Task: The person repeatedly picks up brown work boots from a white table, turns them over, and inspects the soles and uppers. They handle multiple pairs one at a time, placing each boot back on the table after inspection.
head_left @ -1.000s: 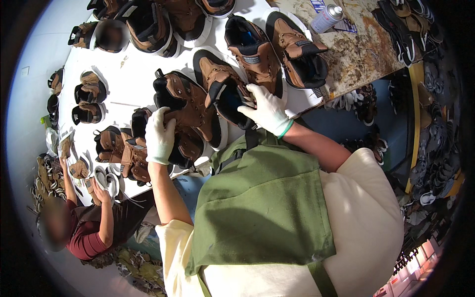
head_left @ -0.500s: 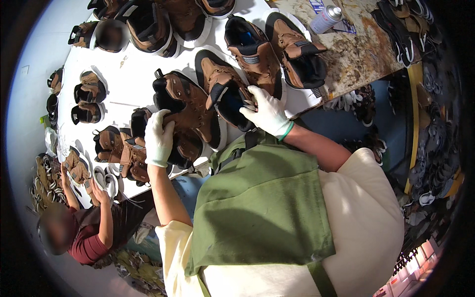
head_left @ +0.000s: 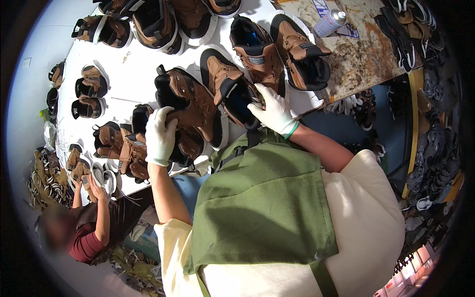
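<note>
Head view: the right shoe (head_left: 228,85) lay up and to the left of your right hand (head_left: 273,110), which was much the nearer of your two. Its long axis slanted from a toe at upper left down to a heel just in front of your apron (head_left: 262,208). Your right thumb reached over the shoe's opening while the forefinger stood apart from it at the collar's right side; whether they pinched the rim, I couldn't tell. Your left hand (head_left: 161,136) touched the left shoe (head_left: 193,104) near its opening, fingers curled, and I couldn't tell if they were clamped. That shoe ran roughly parallel but reversed, toe toward you, between your left hand and the right shoe. A lower shoe (head_left: 190,147) sat beside your left thumb, crowding that side. The table (head_left: 133,84) ended close to your apron; beyond the right shoe, an upper shoe (head_left: 257,57) stood just beside it. Open white surface stretched left of the left shoe, and the stained board (head_left: 366,59) took up the far right.
</note>
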`<state>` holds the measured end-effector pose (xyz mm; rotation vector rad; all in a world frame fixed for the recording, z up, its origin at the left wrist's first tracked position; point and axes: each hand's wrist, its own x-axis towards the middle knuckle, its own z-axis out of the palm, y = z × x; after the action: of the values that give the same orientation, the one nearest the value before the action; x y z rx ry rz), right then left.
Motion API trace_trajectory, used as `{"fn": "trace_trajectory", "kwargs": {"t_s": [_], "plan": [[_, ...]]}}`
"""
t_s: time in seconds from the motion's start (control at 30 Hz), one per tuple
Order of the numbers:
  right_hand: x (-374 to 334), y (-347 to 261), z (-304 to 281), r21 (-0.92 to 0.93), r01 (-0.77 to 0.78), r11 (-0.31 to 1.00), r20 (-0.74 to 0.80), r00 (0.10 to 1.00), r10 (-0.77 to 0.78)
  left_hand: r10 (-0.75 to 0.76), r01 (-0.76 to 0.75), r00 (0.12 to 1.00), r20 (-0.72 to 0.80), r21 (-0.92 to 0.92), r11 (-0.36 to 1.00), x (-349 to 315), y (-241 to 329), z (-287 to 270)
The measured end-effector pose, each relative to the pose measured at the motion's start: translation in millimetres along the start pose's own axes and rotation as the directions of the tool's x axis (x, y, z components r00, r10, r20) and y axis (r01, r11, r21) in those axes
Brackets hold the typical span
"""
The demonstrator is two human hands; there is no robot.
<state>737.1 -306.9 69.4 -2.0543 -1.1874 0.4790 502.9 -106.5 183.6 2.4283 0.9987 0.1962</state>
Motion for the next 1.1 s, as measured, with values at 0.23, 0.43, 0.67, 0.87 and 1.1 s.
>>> {"fn": "trace_trajectory", "kwargs": {"t_s": [0.23, 0.43, 0.67, 0.87, 1.1], "plan": [[4.9, -9.2, -6.1, 0.001, -0.035, 0.999, 0.069, 0.997, 0.035, 0.002, -0.002, 1.0, -0.001, 0.0, 1.0, -4.8, 4.1, -3.1], [6.1, -10.6, -5.5, -0.01, -0.091, 0.996, 0.09, 0.992, 0.091, -0.026, 0.021, 0.999, -0.046, -0.111, 0.994, -12.5, 4.3, -5.5], [5.1, -6.5, -0.7, 0.011, -0.025, 1.0, 0.045, 0.999, 0.024, -0.022, -0.014, 0.992, -0.128, -0.273, 0.962, -23.3, 11.3, -13.9], [4.0, -5.8, 0.4, 0.027, -0.023, 0.999, 0.033, 0.999, 0.022, -0.103, 0.013, 0.977, -0.188, -0.427, 0.904, -36.5, 19.5, -35.8], [4.3, -5.1, 6.1, 0.054, -0.035, 0.998, 0.035, 0.999, 0.033, -0.054, -0.06, 0.968, -0.245, -0.436, 0.898, -51.1, 41.2, -76.2]]}}
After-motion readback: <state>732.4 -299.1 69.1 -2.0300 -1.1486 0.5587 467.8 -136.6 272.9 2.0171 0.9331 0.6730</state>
